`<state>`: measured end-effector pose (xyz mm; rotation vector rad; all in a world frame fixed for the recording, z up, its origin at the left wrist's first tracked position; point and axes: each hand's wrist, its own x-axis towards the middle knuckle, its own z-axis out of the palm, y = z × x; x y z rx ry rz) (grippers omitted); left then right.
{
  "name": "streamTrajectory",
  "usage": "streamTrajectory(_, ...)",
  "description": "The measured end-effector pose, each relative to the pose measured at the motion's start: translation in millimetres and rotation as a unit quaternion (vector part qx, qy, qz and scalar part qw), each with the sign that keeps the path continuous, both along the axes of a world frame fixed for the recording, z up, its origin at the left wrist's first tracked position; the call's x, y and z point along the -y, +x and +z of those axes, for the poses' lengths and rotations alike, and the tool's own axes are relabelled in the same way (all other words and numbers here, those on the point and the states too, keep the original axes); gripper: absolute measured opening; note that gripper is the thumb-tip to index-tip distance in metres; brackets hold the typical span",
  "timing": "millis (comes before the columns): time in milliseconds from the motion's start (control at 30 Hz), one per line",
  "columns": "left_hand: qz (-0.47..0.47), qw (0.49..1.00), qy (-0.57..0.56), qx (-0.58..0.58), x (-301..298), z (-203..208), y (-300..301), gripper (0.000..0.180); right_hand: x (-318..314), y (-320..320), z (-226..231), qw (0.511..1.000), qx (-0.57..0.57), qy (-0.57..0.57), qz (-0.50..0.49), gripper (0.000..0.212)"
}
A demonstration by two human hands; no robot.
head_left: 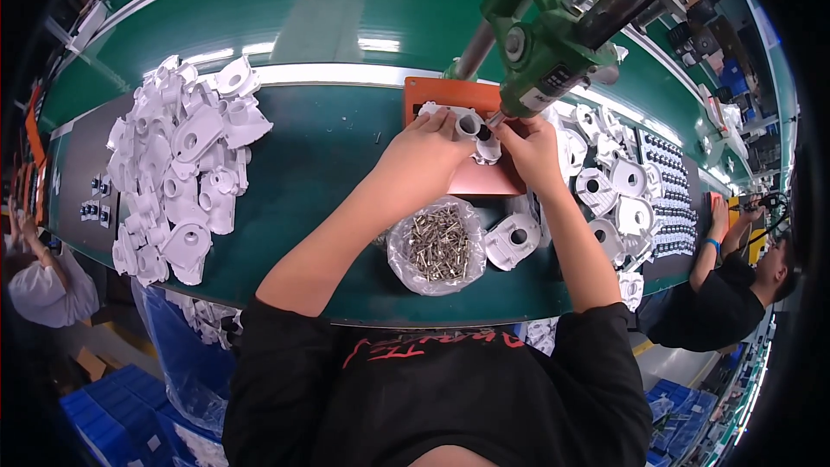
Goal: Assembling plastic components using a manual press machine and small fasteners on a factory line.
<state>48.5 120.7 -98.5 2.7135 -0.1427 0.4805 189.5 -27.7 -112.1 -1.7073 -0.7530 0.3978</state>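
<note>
Head view: the left hand [430, 149] and the right hand [529, 149] meet over an orange rectangular fixture plate [437, 91] on the dark green worktop [328, 156]; each grip is clenched on a white moulded plastic housing with a round collar [471, 127] seated on that plate; a green suspended power screwdriver [540, 56] hangs tilted above, its tip just beside the housing; a clear plastic bag of silver metal screws [437, 245] lies near the forearms; a heap of white plastic housings [181, 169] sits well apart to the left; further white housings [609, 199] lie to the right; another person in black [735, 290] works at the far right.
</note>
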Motion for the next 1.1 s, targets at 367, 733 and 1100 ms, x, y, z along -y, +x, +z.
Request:
streamTrajectory(367,0.001,1.0,0.0,-0.001,0.0,-0.4,0.0,0.019,-1.0,-2.4,-2.4,1.0,0.029,-0.003,0.005,0.009)
streamTrajectory(733,0.004,0.999,0.005,0.053,1.1,-4.4,1.6,0.014,5.4,-2.4,-1.6,0.993,0.115,0.005,0.012,0.01)
streamTrajectory(1100,0.006,1.0,0.003,0.02,1.8,-4.6,2.1,0.016,10.0,-17.7,10.4,0.939,0.341,-0.04,0.029,0.016)
